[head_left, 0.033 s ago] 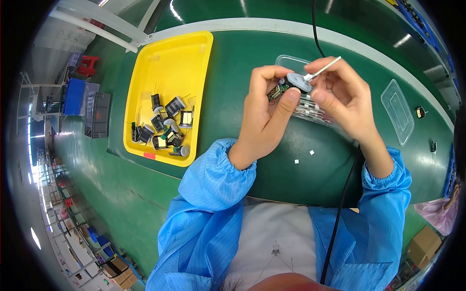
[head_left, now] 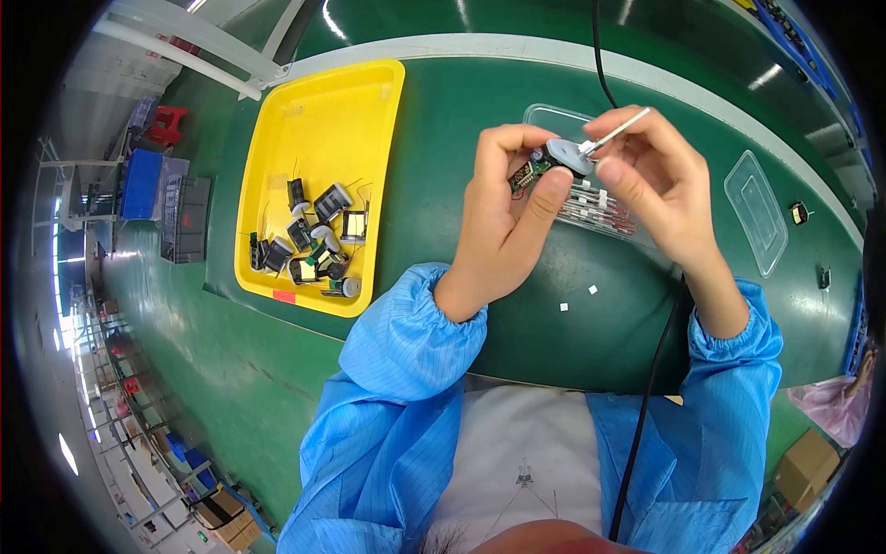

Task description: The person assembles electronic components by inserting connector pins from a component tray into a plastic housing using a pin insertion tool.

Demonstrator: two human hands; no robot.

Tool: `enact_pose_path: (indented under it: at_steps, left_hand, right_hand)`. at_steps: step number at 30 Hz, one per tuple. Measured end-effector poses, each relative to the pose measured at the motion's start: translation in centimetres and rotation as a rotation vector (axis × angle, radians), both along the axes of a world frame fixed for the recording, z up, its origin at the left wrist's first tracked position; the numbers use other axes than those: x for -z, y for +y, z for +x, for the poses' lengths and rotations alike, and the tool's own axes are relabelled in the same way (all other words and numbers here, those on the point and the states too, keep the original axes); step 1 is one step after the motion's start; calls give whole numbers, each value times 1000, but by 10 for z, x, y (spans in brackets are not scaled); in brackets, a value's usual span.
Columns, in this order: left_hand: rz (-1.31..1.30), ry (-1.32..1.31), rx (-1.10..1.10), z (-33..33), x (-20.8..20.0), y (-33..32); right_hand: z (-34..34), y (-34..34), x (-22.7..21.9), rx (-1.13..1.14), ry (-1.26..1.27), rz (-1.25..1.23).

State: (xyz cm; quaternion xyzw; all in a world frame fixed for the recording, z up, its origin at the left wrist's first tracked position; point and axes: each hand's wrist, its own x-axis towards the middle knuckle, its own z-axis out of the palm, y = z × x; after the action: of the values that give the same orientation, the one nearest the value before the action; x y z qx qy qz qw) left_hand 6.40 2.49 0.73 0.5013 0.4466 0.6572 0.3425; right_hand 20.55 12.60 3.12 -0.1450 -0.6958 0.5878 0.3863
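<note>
Left hand: the left hand point(head_left: 503, 217) is raised over the green table point(head_left: 443, 138), fingers curled shut around one small motor part point(head_left: 552, 162) with a grey round disc, thumb pressed under it.
Right hand: the right hand point(head_left: 660, 180) pinches one thin white stick point(head_left: 616, 132) between thumb and forefinger, its tip touching the disc.
Yellow tray: one yellow tray point(head_left: 323, 111) lies to the left, holding roughly ten small dark components point(head_left: 314, 240) clustered at its near end.
Clear containers: one clear box point(head_left: 591, 198) of white sticks lies under the hands; one clear lid point(head_left: 755, 212) lies to the right.
White bits: two white bits point(head_left: 578, 297) lie on the table near the wrists.
Cable: one black cable point(head_left: 646, 406) runs past the right sleeve.
</note>
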Motion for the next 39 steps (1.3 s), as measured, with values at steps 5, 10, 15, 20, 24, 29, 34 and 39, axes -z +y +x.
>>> enact_pose_path:
  at_steps: [5, 10, 15, 20, 24, 29, 34, 39]
  left_hand:
    - [36, 50, 5, 5, 8, 2]
    - [208, 175, -129, 13, 14, 4]
    - [267, 315, -215, 16, 17, 6]
    - [225, 223, -197, 16, 16, 3]
    - [135, 37, -133, 12, 9, 1]
    - [97, -91, 5, 10, -1, -2]
    - [88, 284, -167, -24, -7, -8]
    - [-83, 547, -716, -97, -19, -49]
  right_hand:
    - [2, -1, 0, 31, -14, 33]
    - [3, -6, -2, 82, -65, 144]
    - [2, -12, 3, 121, -71, 116]
    - [-1, -8, 8, 59, -39, 80]
    - [-3, 2, 8, -95, -3, 38]
    - [2, 9, 12, -137, 28, 162]
    - [11, 26, 3, 127, 61, 259]
    - [63, 122, 3, 406, 86, -15]
